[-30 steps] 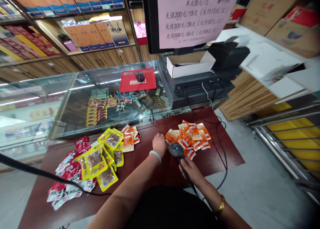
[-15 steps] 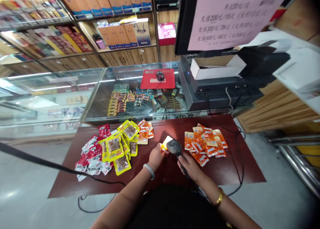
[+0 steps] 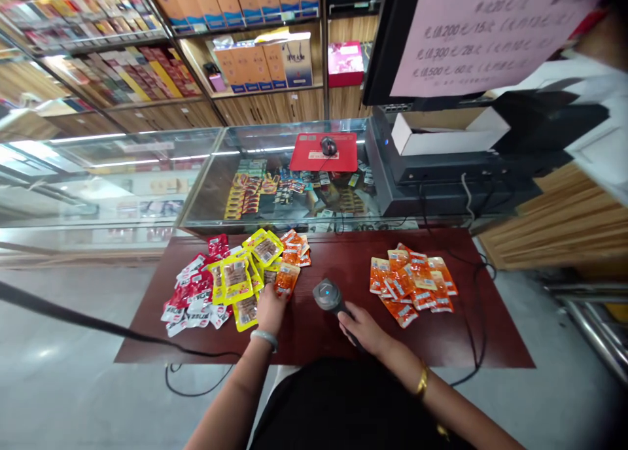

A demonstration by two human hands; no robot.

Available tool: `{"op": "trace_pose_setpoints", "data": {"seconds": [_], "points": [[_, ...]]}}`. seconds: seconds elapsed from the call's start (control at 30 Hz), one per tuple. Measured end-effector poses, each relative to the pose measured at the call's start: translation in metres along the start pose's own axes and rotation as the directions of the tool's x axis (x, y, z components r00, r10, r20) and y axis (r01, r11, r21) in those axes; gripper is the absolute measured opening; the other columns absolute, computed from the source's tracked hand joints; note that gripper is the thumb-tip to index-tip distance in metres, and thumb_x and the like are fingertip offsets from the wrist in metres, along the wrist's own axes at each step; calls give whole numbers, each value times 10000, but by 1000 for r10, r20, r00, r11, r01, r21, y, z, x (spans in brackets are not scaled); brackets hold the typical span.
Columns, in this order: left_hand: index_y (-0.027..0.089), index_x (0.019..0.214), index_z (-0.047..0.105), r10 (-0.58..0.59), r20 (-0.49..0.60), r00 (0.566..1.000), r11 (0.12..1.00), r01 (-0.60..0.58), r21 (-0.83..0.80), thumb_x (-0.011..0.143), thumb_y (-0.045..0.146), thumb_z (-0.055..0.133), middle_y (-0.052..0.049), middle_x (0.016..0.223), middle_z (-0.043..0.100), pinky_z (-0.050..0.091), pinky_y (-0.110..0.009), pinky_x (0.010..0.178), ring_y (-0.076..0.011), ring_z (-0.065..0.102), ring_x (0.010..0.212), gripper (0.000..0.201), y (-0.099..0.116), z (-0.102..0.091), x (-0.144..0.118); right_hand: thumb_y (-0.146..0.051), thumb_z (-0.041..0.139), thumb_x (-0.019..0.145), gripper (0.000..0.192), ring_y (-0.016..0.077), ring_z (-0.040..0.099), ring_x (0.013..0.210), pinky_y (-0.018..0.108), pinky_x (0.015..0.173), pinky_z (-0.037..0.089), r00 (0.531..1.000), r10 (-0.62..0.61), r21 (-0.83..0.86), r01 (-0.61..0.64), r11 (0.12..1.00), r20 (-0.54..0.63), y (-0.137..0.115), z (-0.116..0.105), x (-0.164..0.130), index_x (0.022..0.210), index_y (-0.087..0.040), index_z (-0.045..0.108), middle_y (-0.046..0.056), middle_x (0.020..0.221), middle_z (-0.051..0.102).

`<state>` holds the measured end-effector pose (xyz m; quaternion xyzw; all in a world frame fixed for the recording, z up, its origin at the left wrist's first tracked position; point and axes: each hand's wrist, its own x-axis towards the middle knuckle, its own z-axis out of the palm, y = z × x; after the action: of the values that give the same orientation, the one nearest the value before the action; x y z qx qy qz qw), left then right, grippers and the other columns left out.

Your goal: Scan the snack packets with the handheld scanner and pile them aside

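Observation:
My left hand [image 3: 271,311] is closed at the fingertips on the lower edge of an orange snack packet [image 3: 287,278], beside the yellow snack packets [image 3: 236,276]. Other orange packets [image 3: 296,246] lie just beyond it. My right hand [image 3: 362,329] is wrapped round the handle of a dark grey barcode scanner [image 3: 328,295], held over the middle of the table, a small blue light on its top. To its right lies a loose pile of orange snack packets [image 3: 415,280]. Red and white packets [image 3: 199,293] lie at the far left.
The dark red tabletop [image 3: 314,342] ends near my body. Behind it stands a glass display counter [image 3: 206,195] with a red mouse pad [image 3: 304,152] and a mouse [image 3: 328,146]. A monitor [image 3: 377,51] rises at the back right. Black cables [image 3: 478,326] hang at the right edge.
My left hand has moved left with the orange packet, from under the scanner to the yellow packets. The scanner's bright light on the packet is gone. The view has shifted slightly.

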<state>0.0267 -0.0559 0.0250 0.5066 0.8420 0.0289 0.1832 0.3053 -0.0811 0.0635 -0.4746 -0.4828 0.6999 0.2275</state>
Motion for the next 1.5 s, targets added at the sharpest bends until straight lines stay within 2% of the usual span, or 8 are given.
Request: {"op": "trace_pose_setpoints", "data": {"seconds": [0.2,0.33,0.47,0.63,0.8,1.03,1.27,1.5], "points": [[126,1313,499,213,-178,961,962,-175,208,855,361,630,-188,1232,565,456,-416,964,-328,559,1139,531,28,-4,-8,-745,544,834,534,85,406,436,209,416,314,995,20,91,-11,996,-95,5,-17,-16,857,-212,515,-67,571,497],[149,1220,554,436,-17,900,895,-431,116,884,351,614,-154,1171,595,440,-389,989,-295,560,1127,396,86,17,-14,-760,560,811,551,77,395,417,207,406,311,981,71,185,-37,982,-182,12,-28,-30,892,-217,513,-73,578,502],[171,1216,574,630,150,762,776,-622,-103,884,172,571,-121,1200,616,418,-333,1030,-224,570,1139,332,164,51,-13,-799,574,765,596,76,382,394,209,394,314,957,105,275,-27,961,-272,22,-38,-46,921,-228,504,-86,559,480],[160,1376,511,645,242,725,764,-624,-166,886,179,578,-145,1318,580,405,-311,1061,-220,568,1202,495,243,77,1,-856,575,698,656,72,367,364,211,372,298,913,151,325,-22,946,-379,38,-47,-67,880,-230,497,-89,520,477],[116,1200,622,606,304,735,781,-622,-53,934,175,490,-183,1181,624,460,-320,954,-233,633,1076,302,277,77,10,-852,574,696,675,66,368,354,197,369,293,884,188,374,-16,927,-428,51,-48,-77,936,-225,505,-96,512,493],[136,1048,627,499,348,793,864,-484,-136,902,209,578,-139,983,705,499,-293,805,-206,680,890,171,252,76,16,-815,585,716,639,69,382,357,203,371,304,890,182,359,-23,933,-417,46,-47,-74,948,-223,523,-97,524,501],[147,1005,671,371,434,821,796,-40,-604,924,215,512,-43,743,708,506,-221,595,-121,630,583,190,169,69,28,-806,583,745,606,65,361,370,198,382,289,945,125,306,-28,952,-303,27,-41,-59,902,-225,510,-102,529,469],[115,1006,711,316,350,882,768,-21,-640,904,207,437,-40,649,670,489,-244,584,-142,609,568,307,94,43,28,-728,560,840,525,90,404,414,219,414,321,997,20,106,-12,994,-74,4,-18,-26,916,-209,572,-59,562,521]]}}
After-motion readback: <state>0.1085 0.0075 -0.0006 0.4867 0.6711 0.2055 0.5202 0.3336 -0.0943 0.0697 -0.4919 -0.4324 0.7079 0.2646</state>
